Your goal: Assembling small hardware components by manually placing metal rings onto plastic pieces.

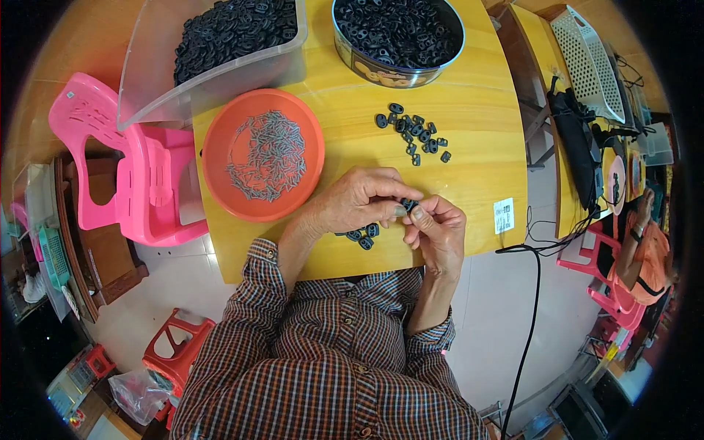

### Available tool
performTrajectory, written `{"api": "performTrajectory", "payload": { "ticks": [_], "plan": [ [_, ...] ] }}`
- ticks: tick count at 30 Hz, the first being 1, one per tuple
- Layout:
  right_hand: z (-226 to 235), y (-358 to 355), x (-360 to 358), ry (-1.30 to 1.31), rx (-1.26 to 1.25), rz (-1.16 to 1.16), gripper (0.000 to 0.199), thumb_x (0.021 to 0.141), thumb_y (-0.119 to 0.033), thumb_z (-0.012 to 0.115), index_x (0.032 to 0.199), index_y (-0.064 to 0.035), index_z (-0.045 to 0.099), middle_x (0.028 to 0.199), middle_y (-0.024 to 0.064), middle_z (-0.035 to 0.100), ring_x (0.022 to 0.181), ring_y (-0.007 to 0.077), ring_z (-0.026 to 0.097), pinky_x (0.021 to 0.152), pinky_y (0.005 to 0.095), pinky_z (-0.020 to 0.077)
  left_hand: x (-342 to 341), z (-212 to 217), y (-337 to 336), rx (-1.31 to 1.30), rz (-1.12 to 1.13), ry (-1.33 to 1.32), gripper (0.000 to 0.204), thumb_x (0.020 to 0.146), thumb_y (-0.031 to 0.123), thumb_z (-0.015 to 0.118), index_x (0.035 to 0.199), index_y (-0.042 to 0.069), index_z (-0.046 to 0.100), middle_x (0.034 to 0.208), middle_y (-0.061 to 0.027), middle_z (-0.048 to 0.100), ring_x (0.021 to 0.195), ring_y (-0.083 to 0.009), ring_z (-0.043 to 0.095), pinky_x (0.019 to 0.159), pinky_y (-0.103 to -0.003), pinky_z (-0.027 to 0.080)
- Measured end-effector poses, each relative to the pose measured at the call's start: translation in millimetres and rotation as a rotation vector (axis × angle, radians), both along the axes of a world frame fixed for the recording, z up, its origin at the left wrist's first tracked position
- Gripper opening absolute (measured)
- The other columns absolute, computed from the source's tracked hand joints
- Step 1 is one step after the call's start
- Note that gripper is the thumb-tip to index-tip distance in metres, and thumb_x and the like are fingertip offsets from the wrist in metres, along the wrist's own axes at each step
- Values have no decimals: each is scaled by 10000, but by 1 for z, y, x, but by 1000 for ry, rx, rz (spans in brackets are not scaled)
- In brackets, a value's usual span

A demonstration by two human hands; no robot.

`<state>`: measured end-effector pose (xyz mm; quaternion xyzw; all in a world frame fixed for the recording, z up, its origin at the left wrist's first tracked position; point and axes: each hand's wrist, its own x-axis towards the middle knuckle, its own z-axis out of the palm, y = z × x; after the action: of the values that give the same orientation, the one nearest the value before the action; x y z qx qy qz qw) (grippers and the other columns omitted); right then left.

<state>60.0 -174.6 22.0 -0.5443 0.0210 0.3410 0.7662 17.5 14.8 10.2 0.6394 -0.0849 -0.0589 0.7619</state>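
1. A yellow surface (477,139) carries an orange bowl (313,150).
2. A clear bin (275,72) of black pieces (235,33) stands beyond the bowl.
3. A round tin (400,76), likewise filled, sits beyond and right of the bowl.
4. Left hand (359,199) and right hand (440,231), right of the bowl, pinch one black clip (408,204) between fingertips.
5. Loose pieces (416,133) lie right of the bowl, in two groups.
6. Grey pins (271,155) lie inside the bowl.

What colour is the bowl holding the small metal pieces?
The bowl is orange-red, best seen in the head view.
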Motion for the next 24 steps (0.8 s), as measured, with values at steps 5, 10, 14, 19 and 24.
{"api": "performTrajectory", "payload": {
  "ticks": [5, 10, 14, 19, 24],
  "plan": [
    [1, -3, 1, 57, 26, 28, 98, 846, -47, 659, 818, 35, 613, 713, 129, 660, 480, 130, 610, 390, 195, 468, -1, 2, -1, -34, -2, -16, 338, 813, -94, 530, 1116, 13, 635, 843, -61, 556, 644, -111, 609, 576, -234, 505],
    [-5, -6, 3, 49, 89, 64, 104, 832, -45, 674, 788, 26, 612, 714, 142, 664, 472, 128, 612, 365, 191, 455, 0, 4, -3, -13, -63, -7, 263, 873, -12, 569, 1129, -9, 626, 874, -65, 576, 664, -109, 611, 585, -225, 507],
    [-5, -4, 2, 69, 100, 62, 106, 833, -48, 675, 792, 26, 611, 717, 143, 665, 466, 120, 605, 363, 190, 450, -1, 1, -2, -29, -58, -10, 259, 876, 3, 574, 1130, -7, 626, 871, -64, 578, 660, -109, 608, 580, -225, 503],
    [-3, -1, -1, 58, 81, 9, 111, 854, -75, 661, 839, 26, 619, 729, 126, 668, 470, 104, 590, 385, 183, 443, -3, 5, -2, -30, 11, 28, 259, 845, -8, 610, 1102, 6, 635, 865, -56, 585, 671, -102, 595, 585, -226, 492],
    [9, 6, -7, -46, -99, 51, 86, 872, -64, 639, 873, 21, 627, 764, 92, 666, 516, 96, 590, 449, 193, 454, -18, 6, 4, 258, 171, -101, 282, 790, -10, 655, 1068, 31, 646, 824, -41, 565, 696, -98, 569, 578, -242, 471]
  ]
}}
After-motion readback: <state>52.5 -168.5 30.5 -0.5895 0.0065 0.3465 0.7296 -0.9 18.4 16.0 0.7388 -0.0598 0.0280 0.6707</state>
